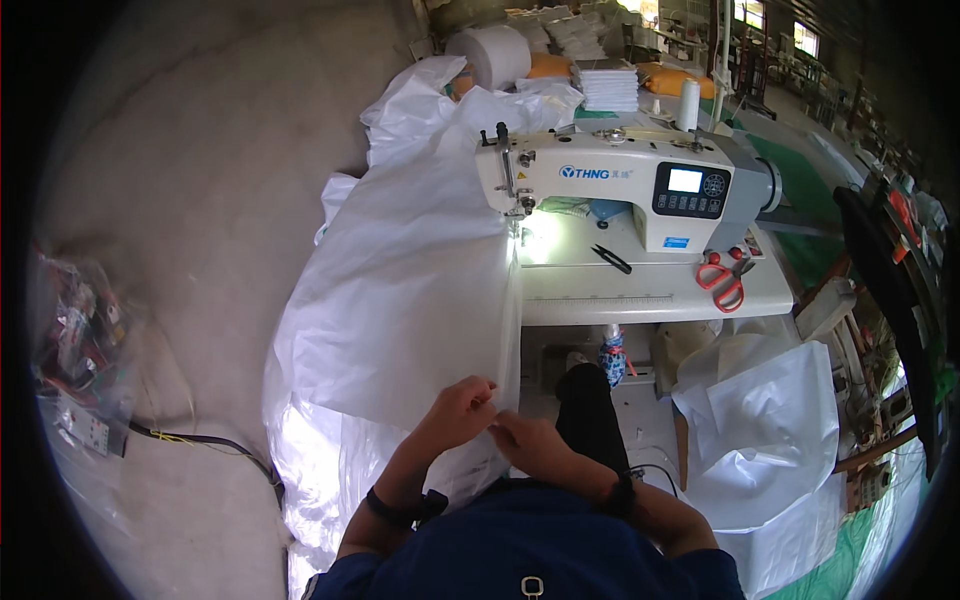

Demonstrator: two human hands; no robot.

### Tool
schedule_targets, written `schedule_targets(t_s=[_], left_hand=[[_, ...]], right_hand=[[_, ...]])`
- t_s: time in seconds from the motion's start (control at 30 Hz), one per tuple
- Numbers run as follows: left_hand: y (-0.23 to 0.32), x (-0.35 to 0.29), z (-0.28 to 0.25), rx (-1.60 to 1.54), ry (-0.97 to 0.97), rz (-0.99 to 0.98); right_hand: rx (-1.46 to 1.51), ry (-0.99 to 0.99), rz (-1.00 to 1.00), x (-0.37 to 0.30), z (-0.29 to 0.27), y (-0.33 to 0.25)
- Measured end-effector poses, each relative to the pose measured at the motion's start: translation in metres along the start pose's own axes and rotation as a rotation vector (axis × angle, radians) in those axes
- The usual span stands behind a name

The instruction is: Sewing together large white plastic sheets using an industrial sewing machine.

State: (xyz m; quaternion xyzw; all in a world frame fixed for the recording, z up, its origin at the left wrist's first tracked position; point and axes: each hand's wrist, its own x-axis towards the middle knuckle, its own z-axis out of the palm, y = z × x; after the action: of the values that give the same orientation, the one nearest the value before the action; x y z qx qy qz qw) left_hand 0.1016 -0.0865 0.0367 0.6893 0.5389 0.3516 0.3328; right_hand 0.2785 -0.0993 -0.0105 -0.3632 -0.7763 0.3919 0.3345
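Observation:
A large white plastic-like sheet (pixel 410 310) hangs over the left of the sewing table, its right edge running up to the needle area of a white sewing machine (pixel 590 172). Close to my body, my left hand (pixel 464 412) is closed with its fingertips at that edge. Just right of it and almost touching, my right hand (pixel 532 442) is closed too, fingers pinched at the same edge. The machine's lamp lights the cloth under the needle. Black thread snips (pixel 611 259) and red-handled scissors (pixel 722 286) lie on the tabletop (pixel 660 305).
A white thread cone (pixel 689 106) stands behind the machine. Stacked white sheets (pixel 607 86) and a large white roll (pixel 497 56) sit at the back. More white sheeting (pixel 760 430) hangs at the right. A black cable (pixel 205 443) and a clear bag (pixel 85 340) lie at the left.

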Motion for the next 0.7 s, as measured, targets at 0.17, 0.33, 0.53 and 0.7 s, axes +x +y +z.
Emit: schedule_targets(t_s=[0.17,0.33,0.53,0.7], left_hand=[[-0.013,-0.007,0.024,-0.053,0.270,-0.293],[-0.018,-0.010,0.032,0.178,0.289,-0.123],[-0.026,-0.002,0.030,0.400,0.033,-0.008],[-0.039,-0.004,0.029,0.252,0.060,0.052]], right_hand=[[-0.074,-0.211,-0.135,0.000,0.002,-0.008],[-0.006,0.234,0.112,0.002,-0.003,0.016],[0.302,-0.253,0.411,0.010,0.025,0.047],[0.437,-0.441,0.292,-0.004,0.016,0.028]])
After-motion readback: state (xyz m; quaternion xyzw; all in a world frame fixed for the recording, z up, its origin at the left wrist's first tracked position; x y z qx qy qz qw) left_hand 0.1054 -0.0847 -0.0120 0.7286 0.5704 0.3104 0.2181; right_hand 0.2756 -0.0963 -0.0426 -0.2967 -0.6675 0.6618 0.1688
